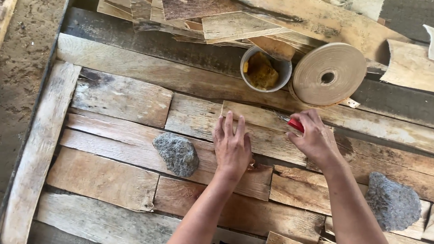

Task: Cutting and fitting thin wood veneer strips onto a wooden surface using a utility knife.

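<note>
Two hands work here: our left hand [232, 147] lies flat on a veneer sheet [260, 131]; our right hand's [313, 135] grip holds a red-handled cutter [294, 123], which we judge could slip toward the fingers.

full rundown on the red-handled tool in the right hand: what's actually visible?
Only part of the red-handled tool shows. A short stretch of red handle, plastic by its look, sticks out of the right hand, whose fingers wrap the rest. A thin greyish metal tip pokes out leftward and rests on or just above a pale veneer sheet; contact can't be confirmed. It lies nearly flat, angled slightly down-right. Blade shape is too small to tell.
</note>
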